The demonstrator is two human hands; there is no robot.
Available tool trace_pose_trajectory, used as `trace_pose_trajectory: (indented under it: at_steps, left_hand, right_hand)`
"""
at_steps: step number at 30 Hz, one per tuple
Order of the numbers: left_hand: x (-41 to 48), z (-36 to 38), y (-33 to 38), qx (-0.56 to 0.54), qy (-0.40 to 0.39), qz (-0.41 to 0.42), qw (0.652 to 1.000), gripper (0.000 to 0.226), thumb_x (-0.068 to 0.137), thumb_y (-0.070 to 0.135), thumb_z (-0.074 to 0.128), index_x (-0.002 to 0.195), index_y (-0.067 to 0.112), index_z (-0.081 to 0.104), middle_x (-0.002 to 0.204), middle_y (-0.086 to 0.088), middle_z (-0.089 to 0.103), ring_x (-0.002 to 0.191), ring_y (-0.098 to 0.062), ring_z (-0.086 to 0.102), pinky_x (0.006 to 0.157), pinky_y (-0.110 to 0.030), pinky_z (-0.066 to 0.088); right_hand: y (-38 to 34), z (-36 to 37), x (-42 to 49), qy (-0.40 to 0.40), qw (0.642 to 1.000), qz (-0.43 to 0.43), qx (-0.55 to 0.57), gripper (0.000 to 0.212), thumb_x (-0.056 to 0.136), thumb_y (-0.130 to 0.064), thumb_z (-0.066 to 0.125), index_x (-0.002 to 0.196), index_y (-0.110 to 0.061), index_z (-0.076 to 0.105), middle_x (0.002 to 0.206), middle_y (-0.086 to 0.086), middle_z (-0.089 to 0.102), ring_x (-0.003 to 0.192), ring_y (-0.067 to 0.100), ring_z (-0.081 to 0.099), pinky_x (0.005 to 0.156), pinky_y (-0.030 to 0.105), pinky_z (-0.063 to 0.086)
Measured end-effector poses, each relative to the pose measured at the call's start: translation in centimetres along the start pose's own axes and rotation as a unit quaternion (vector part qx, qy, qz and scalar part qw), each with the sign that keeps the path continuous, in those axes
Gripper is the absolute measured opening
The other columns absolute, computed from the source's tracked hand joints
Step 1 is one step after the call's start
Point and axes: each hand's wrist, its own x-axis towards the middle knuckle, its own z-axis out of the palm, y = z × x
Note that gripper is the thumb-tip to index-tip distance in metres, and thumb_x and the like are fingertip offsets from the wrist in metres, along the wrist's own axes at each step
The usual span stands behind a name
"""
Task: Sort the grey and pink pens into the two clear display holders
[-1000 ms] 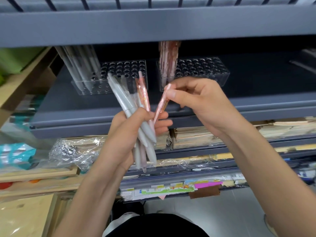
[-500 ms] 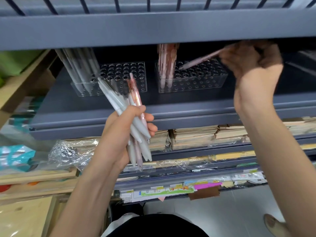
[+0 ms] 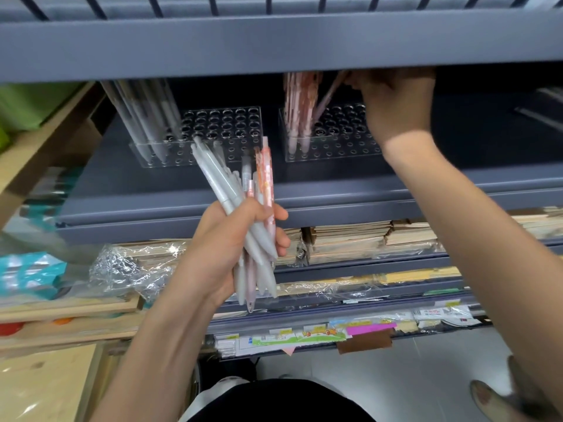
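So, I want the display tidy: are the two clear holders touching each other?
Apart. The head view shows a strip of dark shelf between the left holder and the right holder.

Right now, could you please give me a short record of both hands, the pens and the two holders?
left hand: grips pen bundle, grey and pink mixed, before the shelf
right hand: holds single pink pen, slanted tip-down over right holder
left holder: standing grey pens at its left end
right holder: standing pink pens at its left end
open holes: many in both holders
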Motion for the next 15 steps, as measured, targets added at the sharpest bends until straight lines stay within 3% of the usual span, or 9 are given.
trace_pose_trajectory:
  at_steps: [2, 4, 10, 13, 15]
  left_hand:
    - [0.0, 0.0, -0.1, 0.002, -0.007, 0.005, 1.0, 0.016, 0.074, 0.014, 0.063, 0.069, 0.017, 0.078, 0.066, -0.014, 0.068, 0.056, -0.025, 0.065, 0.054, -0.031, 0.055]
    - [-0.1, -0.1, -0.1, 0.002, -0.007, 0.003, 1.0, 0.011, 0.074, 0.014, 0.066, 0.075, 0.012, 0.077, 0.063, -0.017, 0.067, 0.057, -0.026, 0.067, 0.055, -0.03, 0.056]
    - [-0.2, 0.1, 0.2, -0.008, -0.008, 0.006, 1.0, 0.008, 0.072, 0.013, 0.07, 0.071, 0.009, 0.077, 0.066, -0.017, 0.068, 0.056, -0.026, 0.068, 0.051, -0.028, 0.055]
    - [-0.2, 0.3, 0.2, -0.026, -0.006, 0.011, 1.0, 0.03, 0.073, 0.012, 0.07, 0.098, -0.004, 0.067, 0.078, -0.015, 0.073, 0.058, -0.025, 0.07, 0.05, -0.028, 0.055]
    - [-0.3, 0.3, 0.3, -0.037, -0.007, 0.016, 0.999, 0.034, 0.075, 0.01, 0.07, 0.105, -0.002, 0.061, 0.084, -0.015, 0.075, 0.059, -0.025, 0.07, 0.05, -0.027, 0.055]
  right_hand:
    - [-0.2, 0.6, 0.1, -0.02, 0.999, -0.018, -0.036, 0.038, 0.079, -0.031, 0.064, 0.108, -0.007, 0.066, 0.118, 0.015, 0.067, 0.115, 0.032, 0.061, 0.103, 0.046, 0.045]
    - [-0.4, 1.1, 0.0, -0.037, 0.998, -0.032, -0.049, 0.05, 0.083, -0.033, 0.064, 0.121, -0.001, 0.06, 0.125, 0.013, 0.063, 0.121, 0.03, 0.057, 0.106, 0.046, 0.043]
    - [-0.7, 1.6, 0.4, -0.069, 0.996, -0.004, -0.065, 0.059, 0.08, -0.039, 0.056, 0.125, 0.0, 0.056, 0.127, 0.015, 0.061, 0.119, 0.034, 0.057, 0.104, 0.048, 0.044]
    - [-0.8, 1.7, 0.5, -0.072, 0.995, -0.005, -0.07, 0.054, 0.085, -0.034, 0.058, 0.128, -0.002, 0.054, 0.131, 0.014, 0.058, 0.122, 0.032, 0.055, 0.105, 0.047, 0.042]
    - [-0.5, 1.8, 0.6, -0.069, 0.995, -0.004, -0.075, 0.05, 0.087, -0.031, 0.059, 0.128, -0.003, 0.054, 0.13, 0.013, 0.059, 0.122, 0.031, 0.054, 0.105, 0.046, 0.043]
